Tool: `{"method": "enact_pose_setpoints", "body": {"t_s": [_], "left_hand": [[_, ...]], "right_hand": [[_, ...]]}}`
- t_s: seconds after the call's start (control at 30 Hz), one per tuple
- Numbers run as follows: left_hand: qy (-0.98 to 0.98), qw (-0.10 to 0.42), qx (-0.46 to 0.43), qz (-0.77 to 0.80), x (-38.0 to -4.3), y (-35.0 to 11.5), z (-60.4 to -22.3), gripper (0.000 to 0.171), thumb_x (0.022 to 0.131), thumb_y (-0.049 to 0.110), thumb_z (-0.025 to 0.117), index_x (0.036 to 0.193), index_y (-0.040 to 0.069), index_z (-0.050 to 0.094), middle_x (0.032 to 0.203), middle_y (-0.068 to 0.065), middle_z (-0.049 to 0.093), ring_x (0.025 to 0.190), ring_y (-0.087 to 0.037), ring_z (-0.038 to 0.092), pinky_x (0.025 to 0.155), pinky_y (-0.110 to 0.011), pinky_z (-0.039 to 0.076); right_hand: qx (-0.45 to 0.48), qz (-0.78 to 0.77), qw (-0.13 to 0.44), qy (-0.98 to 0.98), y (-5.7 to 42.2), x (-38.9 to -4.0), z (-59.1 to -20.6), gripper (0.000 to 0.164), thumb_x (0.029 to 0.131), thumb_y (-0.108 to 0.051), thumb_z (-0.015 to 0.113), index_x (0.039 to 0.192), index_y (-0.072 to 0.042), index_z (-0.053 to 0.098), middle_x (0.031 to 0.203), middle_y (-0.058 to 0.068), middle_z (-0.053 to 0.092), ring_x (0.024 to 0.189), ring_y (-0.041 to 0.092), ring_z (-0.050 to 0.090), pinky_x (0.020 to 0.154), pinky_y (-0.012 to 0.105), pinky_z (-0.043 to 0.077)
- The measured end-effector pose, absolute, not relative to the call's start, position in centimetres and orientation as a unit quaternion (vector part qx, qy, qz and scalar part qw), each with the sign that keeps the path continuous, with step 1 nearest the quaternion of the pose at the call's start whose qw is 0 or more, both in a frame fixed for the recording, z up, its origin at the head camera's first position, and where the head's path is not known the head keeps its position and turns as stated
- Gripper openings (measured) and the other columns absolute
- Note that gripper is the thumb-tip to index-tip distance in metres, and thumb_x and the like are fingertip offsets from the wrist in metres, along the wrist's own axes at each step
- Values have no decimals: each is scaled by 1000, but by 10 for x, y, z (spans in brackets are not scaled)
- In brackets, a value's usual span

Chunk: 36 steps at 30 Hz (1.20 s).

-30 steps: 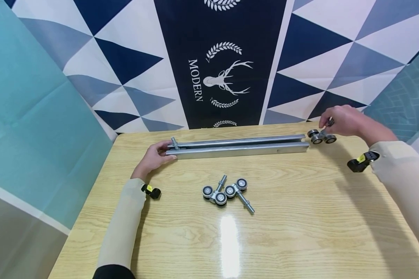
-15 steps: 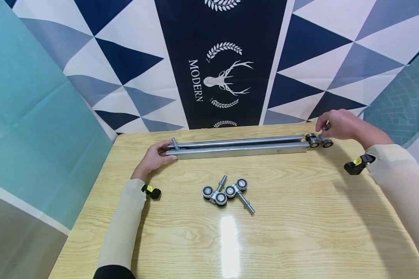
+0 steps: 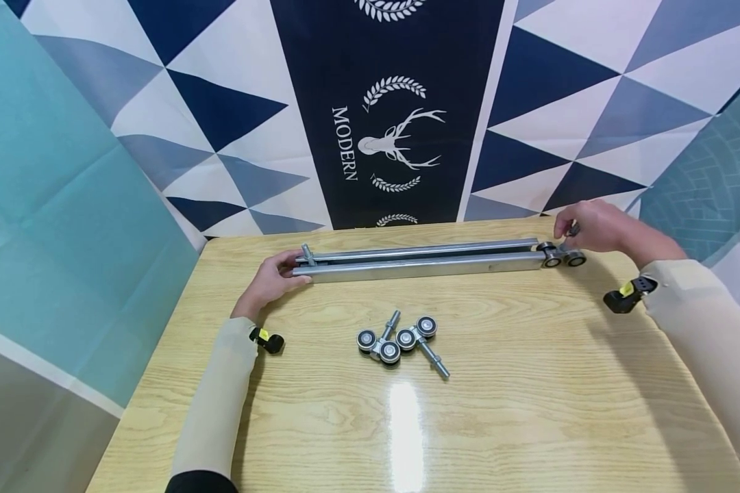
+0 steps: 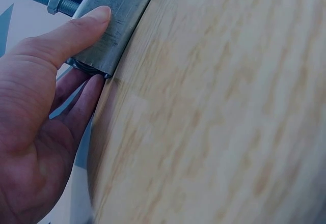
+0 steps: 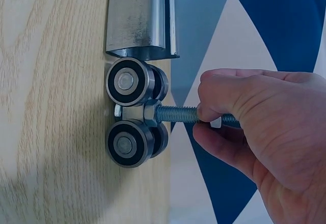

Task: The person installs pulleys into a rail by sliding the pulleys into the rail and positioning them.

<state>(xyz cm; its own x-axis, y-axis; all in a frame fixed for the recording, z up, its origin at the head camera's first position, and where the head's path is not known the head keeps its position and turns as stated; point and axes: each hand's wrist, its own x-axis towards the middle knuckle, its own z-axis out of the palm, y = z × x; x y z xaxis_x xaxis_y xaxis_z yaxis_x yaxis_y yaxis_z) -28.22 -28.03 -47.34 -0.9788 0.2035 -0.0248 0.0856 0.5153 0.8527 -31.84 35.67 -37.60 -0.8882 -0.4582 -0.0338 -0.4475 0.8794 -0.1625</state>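
Note:
A long metal track (image 3: 419,267) with a slot along its top lies near the back of the table. My left hand (image 3: 273,282) grips its left end, thumb on the near side wall in the left wrist view. A threaded bolt with a nut (image 4: 54,2) stands up from the slot there; the rest of that part is hidden inside. At the track's right end, my right hand (image 3: 601,226) pinches the bolt of a roller trolley (image 5: 130,113). The trolley's wheels point down, and its leading pair is right at the track's open end (image 5: 142,51).
Two more roller trolleys lie on their sides mid-table, a left one (image 3: 379,344) and a right one (image 3: 421,337), bolts pointing apart. Behind the wooden table (image 3: 499,411) hangs a patterned cloth (image 3: 234,123). A teal panel (image 3: 68,192) borders the left.
My right hand has moved left with the roller trolley, bringing its wheels from beside the track up to the right end. The left hand and the track have stayed in place.

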Motion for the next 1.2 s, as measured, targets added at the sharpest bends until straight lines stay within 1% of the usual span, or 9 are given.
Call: {"method": "enact_pose_setpoints", "body": {"t_s": [0.33, 0.67, 1.2], "left_hand": [[869, 57, 86, 484, -283, -280, -473, 73, 84, 23, 82, 148, 11, 49, 142, -20, 55, 125, -33, 54, 113, -50, 44], [868, 60, 81, 486, -281, -279, -474, 72, 84, 23, 82, 147, 12, 50, 141, -20, 56, 125, -33, 54, 113, -50, 44], [869, 63, 77, 484, -283, -280, -473, 73, 83, 25, 82, 147, 14, 50, 140, -20, 55, 125, -34, 53, 112, -52, 44]], "right_hand": [[-237, -71, 36, 968, 351, -316, -375, 18, 73, 0, 76, 82, -14, 70, 85, 4, 73, 75, 18, 62, 65, 41, 52], [-238, -88, 52, 966, 344, -314, -373, 18, 74, 0, 75, 84, -13, 70, 87, 5, 73, 74, 17, 62, 63, 37, 51], [-246, -91, 52, 964, 343, -312, -371, 18, 74, 2, 74, 82, -13, 68, 80, 3, 69, 67, 17, 56, 60, 35, 48]]}}
